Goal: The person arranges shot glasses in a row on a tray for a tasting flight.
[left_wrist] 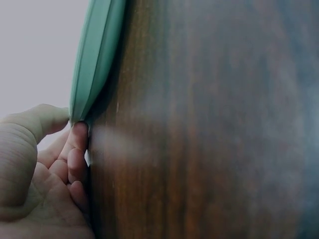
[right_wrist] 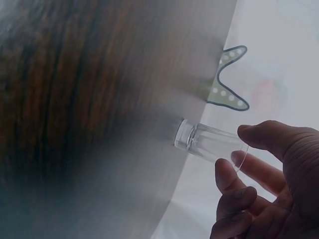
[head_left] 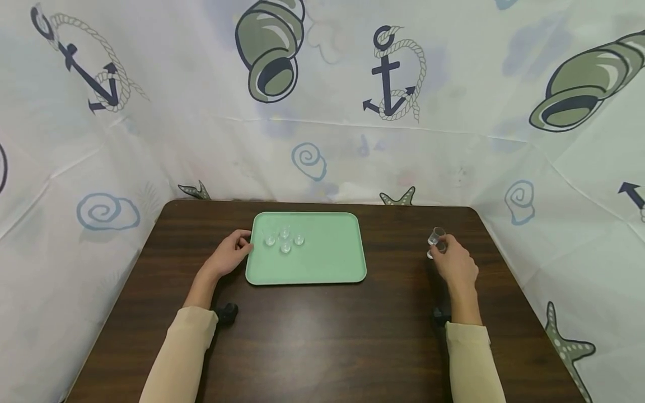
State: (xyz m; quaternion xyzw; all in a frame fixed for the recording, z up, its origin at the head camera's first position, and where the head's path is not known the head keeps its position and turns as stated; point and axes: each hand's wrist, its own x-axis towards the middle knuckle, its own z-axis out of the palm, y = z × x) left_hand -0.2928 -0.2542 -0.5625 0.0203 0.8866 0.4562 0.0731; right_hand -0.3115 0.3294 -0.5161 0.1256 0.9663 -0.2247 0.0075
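Observation:
A pale green tray (head_left: 327,257) lies on the dark wooden table, with several small clear shot glasses grouped on its left half. My left hand (head_left: 230,254) pinches the tray's left edge; in the left wrist view the thumb is at the rim (left_wrist: 92,59) and the fingertips are at its underside. Off to the right, my right hand (head_left: 457,266) holds a clear shot glass (right_wrist: 212,142) near its rim between thumb and fingers, its base at the tabletop. Another clear glass (head_left: 436,232) shows just beyond those fingers in the head view; the right wrist view does not plainly show it.
The brown table (head_left: 302,347) ends at a back edge close behind the tray. A white curtain (head_left: 332,84) printed with anchors, shells and starfish hangs around the back and sides. Bare wood lies between the tray and the right hand.

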